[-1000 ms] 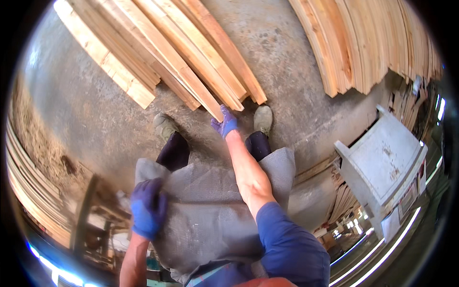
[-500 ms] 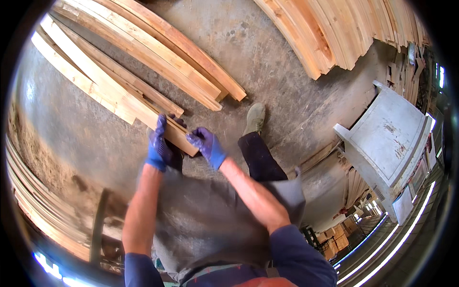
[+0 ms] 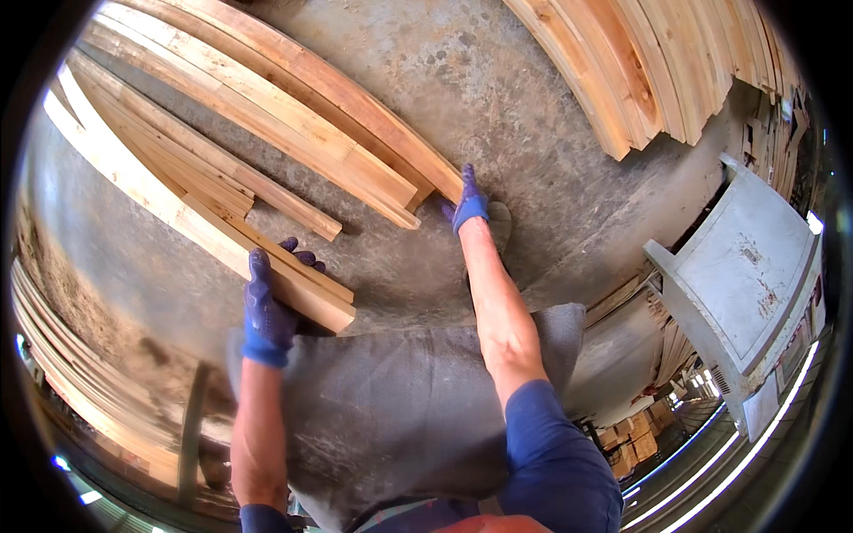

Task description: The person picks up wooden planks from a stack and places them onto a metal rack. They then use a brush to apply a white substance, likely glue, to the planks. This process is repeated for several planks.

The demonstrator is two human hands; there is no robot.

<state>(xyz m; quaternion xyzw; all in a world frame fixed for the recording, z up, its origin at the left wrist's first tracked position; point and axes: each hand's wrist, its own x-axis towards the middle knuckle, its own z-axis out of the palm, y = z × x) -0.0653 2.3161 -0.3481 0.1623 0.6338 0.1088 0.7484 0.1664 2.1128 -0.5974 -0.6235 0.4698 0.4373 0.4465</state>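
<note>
My left hand (image 3: 269, 306), in a purple-and-blue glove, is closed around a pair of long pale wooden boards (image 3: 313, 298) near their close end. Its thumb lies on the near side and its fingertips show past the far side. The boards run up to the far left. My right hand (image 3: 468, 202), gloved alike, reaches forward to the end of a long reddish wooden board (image 3: 382, 114). Thumb and fingers sit on either side of that end, with the fingers partly hidden. Beside it lie more pale boards (image 3: 333, 164).
A shorter board (image 3: 293, 206) lies between the two groups on the concrete floor (image 3: 524, 98). Many boards (image 3: 613, 71) are laid side by side at the far right. A grey metal machine or cabinet (image 3: 742, 258) stands right. My shoe (image 3: 500, 226) is beside my right hand.
My right hand has left the near boards' end and reached forward to the reddish board's end. My left hand has shifted left and nearer, and the held boards have moved with it.
</note>
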